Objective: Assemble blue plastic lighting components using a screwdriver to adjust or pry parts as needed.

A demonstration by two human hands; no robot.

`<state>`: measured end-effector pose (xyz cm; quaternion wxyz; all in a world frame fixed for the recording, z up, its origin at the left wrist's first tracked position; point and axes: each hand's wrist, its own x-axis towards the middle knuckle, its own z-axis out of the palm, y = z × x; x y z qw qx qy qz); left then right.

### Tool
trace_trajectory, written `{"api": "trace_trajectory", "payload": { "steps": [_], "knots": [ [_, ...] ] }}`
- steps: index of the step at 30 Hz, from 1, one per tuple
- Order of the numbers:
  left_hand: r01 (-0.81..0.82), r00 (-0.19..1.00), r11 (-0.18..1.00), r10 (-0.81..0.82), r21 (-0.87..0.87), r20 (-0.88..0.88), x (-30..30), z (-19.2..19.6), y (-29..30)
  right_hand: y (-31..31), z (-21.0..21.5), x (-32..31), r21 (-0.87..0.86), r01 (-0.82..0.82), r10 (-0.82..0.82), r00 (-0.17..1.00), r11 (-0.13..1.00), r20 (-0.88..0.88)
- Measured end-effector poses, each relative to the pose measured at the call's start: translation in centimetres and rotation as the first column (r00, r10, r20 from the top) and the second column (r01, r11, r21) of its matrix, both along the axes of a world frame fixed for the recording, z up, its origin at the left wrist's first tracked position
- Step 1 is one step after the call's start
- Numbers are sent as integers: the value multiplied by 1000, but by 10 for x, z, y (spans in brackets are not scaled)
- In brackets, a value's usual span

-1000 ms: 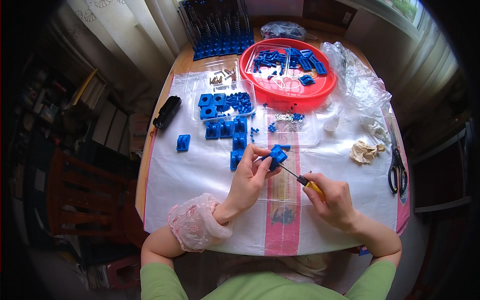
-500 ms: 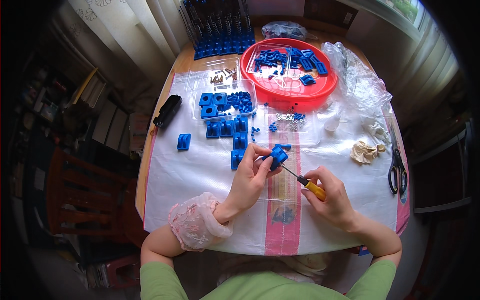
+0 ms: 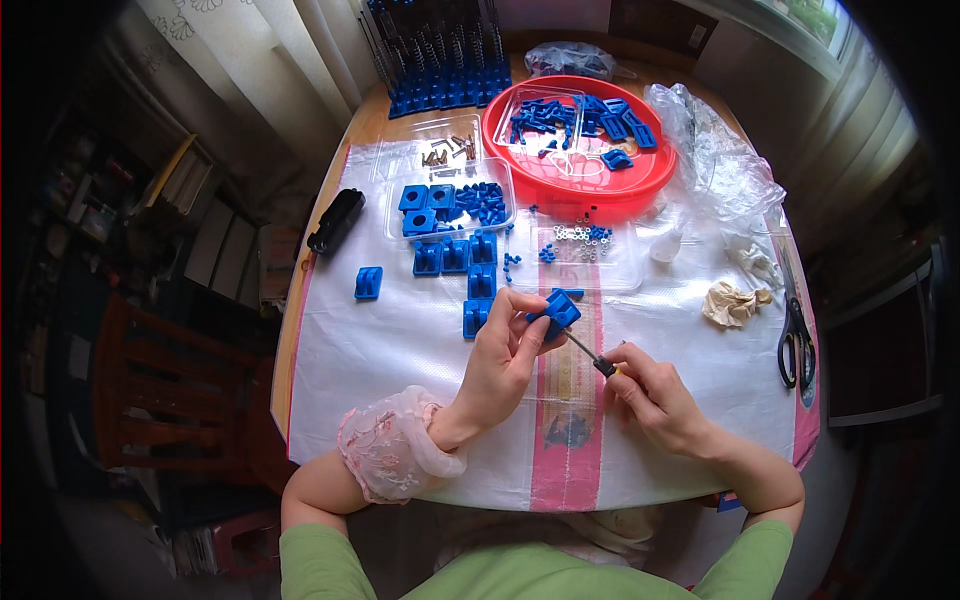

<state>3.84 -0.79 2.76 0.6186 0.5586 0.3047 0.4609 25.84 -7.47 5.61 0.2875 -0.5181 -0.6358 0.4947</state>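
Observation:
Between thumb and fingers my left hand [image 3: 504, 350] grips a blue plastic block [image 3: 559, 314], tilted above the table. My right hand [image 3: 660, 402] is closed around the handle of a screwdriver [image 3: 584, 350]; only its dark collar and metal shaft show clearly, the yellow handle being mostly covered. The shaft points up and left, and its tip meets the block's near side. Just beyond the block lies a small blue piece [image 3: 573, 293]. Left of my left hand stand several similar blue blocks [image 3: 480, 282] in a bent row, with a single block [image 3: 368, 282] farther left.
A clear box [image 3: 393, 226] holds blue parts; brass-coloured pins [image 3: 449, 152] lie behind it. White rings [image 3: 577, 236] are nearby. At the back stand a red basin [image 3: 662, 188] and a blue rack with springs [image 3: 440, 95]. Black scissors [image 3: 796, 345] and crumpled cloth [image 3: 734, 304] lie right.
My right fingers have shifted forward along the screwdriver, covering most of the yellow handle. My left hand and the block stay nearly in place.

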Motion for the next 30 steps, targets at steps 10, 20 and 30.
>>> {"api": "trace_trajectory", "payload": {
  "steps": [10,20,30],
  "knots": [
    [15,1000,998,-15,-63,-4,-1,-1,1,1,5,-7,230,45,-64,995,972,78],
    [10,1000,998,-10,-66,4,-2,-3,3,-2,2,-4,237,68,-92,992,969,92],
    [13,1000,997,-13,-76,-6,-3,-2,3,-3,3,-6,73,69,-70,998,995,8]
  ]
}}
